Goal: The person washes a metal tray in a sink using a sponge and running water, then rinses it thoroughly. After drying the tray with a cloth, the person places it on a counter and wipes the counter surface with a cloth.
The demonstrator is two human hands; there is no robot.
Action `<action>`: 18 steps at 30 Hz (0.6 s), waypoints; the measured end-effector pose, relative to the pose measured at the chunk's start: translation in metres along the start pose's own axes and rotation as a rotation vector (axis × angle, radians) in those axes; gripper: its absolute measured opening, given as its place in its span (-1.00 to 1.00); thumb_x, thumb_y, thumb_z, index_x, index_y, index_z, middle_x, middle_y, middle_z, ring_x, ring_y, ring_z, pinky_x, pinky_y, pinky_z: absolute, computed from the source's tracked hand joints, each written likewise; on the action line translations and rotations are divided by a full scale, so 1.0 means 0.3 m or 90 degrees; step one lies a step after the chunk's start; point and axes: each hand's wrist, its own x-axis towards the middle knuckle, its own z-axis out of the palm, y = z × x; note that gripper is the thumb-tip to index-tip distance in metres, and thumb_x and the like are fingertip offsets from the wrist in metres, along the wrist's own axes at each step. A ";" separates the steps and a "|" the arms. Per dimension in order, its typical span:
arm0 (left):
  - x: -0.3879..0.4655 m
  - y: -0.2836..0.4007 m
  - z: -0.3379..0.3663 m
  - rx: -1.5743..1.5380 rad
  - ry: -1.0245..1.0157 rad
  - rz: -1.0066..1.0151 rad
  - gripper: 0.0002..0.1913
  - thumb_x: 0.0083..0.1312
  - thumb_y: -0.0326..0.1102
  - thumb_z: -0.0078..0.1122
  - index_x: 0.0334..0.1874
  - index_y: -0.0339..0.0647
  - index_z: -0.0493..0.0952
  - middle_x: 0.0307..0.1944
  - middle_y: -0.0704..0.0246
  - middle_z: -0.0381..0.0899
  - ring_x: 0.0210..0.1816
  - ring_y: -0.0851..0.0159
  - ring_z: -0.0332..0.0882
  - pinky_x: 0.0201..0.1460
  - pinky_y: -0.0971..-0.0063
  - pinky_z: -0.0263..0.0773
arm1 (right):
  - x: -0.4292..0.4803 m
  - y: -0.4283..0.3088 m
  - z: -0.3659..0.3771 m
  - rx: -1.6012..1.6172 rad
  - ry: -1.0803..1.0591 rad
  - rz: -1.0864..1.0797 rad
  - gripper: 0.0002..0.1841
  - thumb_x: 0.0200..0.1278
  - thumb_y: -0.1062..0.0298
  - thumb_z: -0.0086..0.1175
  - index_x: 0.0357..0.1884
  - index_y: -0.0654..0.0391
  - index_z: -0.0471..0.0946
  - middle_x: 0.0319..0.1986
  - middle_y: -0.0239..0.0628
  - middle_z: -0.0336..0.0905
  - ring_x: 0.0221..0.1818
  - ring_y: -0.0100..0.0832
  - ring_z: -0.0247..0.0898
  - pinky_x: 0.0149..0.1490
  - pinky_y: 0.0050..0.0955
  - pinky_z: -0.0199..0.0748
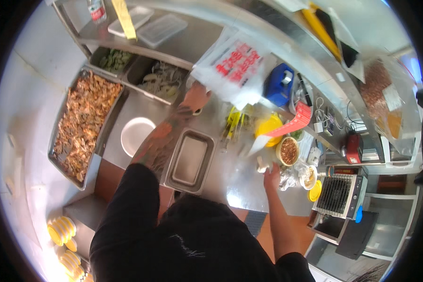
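My left hand reaches forward over the steel table, by the edge of a metal pan of sliced onions. Its fingers are bent and partly hidden, so any hold is unclear. Just beyond it lie white plastic bags with red printing. Under my left forearm stand a round white bowl and an empty rectangular steel pan. Farther right, my right hand is low over the table, its fingertips at a small white object, blurred. Beside that hand are a crumpled clear plastic bag and a tub of peanuts.
A large tray of cooked, chopped food stands left, with a pan of green vegetables behind it. Yellow-handled tools, a yellow lid and a hanging red strip are right of centre. A steel shelf overhangs the back.
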 end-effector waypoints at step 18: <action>-0.069 0.191 0.011 -1.235 0.042 -0.355 -0.77 0.44 -0.32 -0.01 0.07 -0.17 0.51 -0.06 0.21 0.66 0.05 0.06 0.58 0.07 0.20 0.45 | -0.014 -0.497 -0.122 0.641 -0.271 0.051 -0.68 0.52 0.36 -0.06 0.22 0.20 0.46 0.04 -0.21 0.63 -0.05 -0.35 0.65 -0.18 -0.49 0.55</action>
